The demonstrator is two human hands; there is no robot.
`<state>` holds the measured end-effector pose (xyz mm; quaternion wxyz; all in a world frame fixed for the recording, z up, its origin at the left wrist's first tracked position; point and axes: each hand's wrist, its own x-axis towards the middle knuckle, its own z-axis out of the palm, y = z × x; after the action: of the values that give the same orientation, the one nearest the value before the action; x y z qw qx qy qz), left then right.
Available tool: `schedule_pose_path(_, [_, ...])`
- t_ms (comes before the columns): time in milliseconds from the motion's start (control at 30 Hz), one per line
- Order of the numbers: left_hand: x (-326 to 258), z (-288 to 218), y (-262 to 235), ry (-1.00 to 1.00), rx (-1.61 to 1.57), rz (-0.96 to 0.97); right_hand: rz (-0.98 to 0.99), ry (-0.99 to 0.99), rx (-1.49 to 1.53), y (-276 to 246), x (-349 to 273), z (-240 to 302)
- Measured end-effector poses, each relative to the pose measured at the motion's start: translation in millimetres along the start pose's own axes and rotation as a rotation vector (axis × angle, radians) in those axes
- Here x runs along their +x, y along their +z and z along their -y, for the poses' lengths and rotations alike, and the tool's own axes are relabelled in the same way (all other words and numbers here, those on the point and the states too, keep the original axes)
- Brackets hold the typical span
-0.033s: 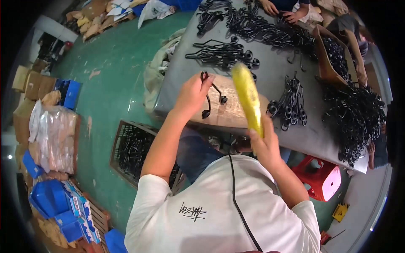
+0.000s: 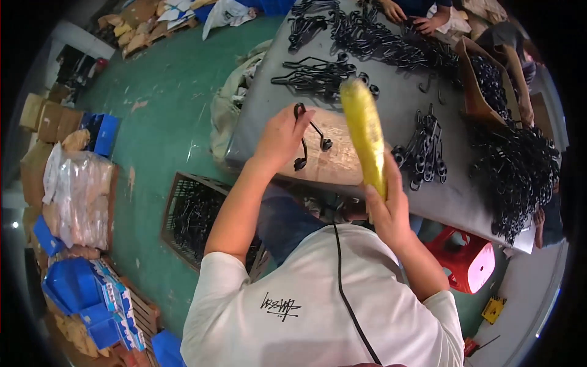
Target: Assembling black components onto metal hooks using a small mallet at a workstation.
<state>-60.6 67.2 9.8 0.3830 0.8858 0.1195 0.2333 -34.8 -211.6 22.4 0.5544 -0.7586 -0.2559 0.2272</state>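
My left hand [image 2: 278,137] is closed on a bent black metal rod [image 2: 326,144], a narrow loop with two legs that end in black knobs. The knobs rest over a pale wooden board [image 2: 336,164] at the table's near edge. My right hand [image 2: 391,211] grips the lower end of a thick yellow club-like tool [image 2: 365,125], apparently wrapped in something shiny. The tool is raised over the board's right side, apart from the rod, and hides part of the board.
Similar black rods lie beyond the board [image 2: 321,76] and to its right [image 2: 423,150]. More fill a cardboard box [image 2: 471,95] and a heap [image 2: 516,177]. Co-workers' hands [image 2: 428,23] work at the far side. A crate [image 2: 171,214] stands left, a red stool [image 2: 474,266] right.
The yellow tool has shifted slightly right and upward with my right hand. My left hand keeps its hold on the rod, and the whole view has moved a little.
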Motion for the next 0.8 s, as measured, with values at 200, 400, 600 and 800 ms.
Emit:
schedule_pose_path(200, [-1, -7, 2, 0.159, 0.22, -0.027, -0.102, -0.21, -0.233, 34, 15, -9])
schedule_pose_path(400, [-10, -1, 1, 0.089, 0.124, -0.023, 0.142, 0.224, -0.102, 27, 49, -50])
schedule_pose_path(600, [-30, -40, 4, -0.227, -0.462, -0.222, -0.065, 0.122, 0.013, -8, 23, 12])
schedule_pose_path(800, [-41, -38, 15, -0.09, -0.257, -0.114, -0.217, -0.322, -0.017, 0, 4, 26])
